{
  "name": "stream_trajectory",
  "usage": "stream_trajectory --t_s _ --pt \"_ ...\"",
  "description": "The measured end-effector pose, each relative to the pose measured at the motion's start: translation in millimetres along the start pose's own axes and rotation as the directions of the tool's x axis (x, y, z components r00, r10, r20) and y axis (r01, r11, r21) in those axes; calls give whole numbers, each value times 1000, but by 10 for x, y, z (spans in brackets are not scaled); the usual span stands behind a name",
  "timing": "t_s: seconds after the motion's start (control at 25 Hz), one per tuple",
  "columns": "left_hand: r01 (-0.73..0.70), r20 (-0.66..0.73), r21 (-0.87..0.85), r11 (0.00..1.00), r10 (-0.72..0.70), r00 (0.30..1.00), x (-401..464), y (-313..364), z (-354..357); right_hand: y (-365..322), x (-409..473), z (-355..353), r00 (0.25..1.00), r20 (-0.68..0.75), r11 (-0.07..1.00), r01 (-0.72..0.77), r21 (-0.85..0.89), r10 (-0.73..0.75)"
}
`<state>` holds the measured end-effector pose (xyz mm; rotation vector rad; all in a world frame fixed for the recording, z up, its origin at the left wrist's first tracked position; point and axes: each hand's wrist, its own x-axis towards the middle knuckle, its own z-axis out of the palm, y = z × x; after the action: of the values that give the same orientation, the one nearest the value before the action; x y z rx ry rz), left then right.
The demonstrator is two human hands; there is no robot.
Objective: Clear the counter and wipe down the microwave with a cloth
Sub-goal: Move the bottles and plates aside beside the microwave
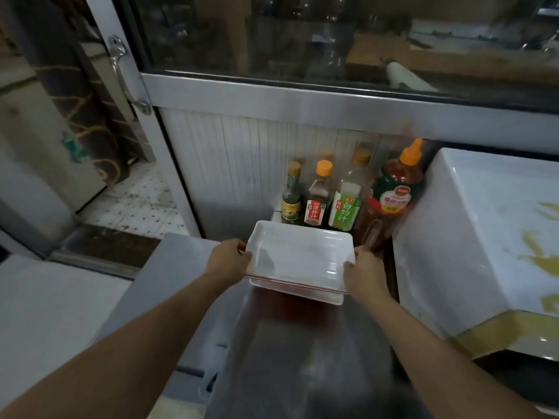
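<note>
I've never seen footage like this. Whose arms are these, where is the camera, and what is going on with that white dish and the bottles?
There is no machine here: a person wears a wide-angle camera on the head, looking down at their own arms. The left hand and right hand grip the two short ends of a white rectangular tray, which seems to sit on a second one beneath it. Behind it stand four sauce bottles in a row against a ribbed white panel. On the right is a white box-like appliance, likely the microwave. Above runs a glass window.
</note>
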<state>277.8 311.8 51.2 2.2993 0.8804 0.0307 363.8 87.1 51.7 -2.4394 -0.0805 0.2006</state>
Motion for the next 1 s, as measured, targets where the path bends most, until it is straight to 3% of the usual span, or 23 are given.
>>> stream_trajectory --t_s 0.28,0.76,1.0 --pt "-50 93 77 996 43 995 374 -287 424 288 167 431 991 0 988 -137 -75 137" --pt "-80 128 37 996 75 989 563 -386 602 421 219 654 992 -59 992 -116 -48 113" --pt "-108 68 7 994 107 992 754 -384 545 317 370 766 991 -66 994 -113 -6 113"
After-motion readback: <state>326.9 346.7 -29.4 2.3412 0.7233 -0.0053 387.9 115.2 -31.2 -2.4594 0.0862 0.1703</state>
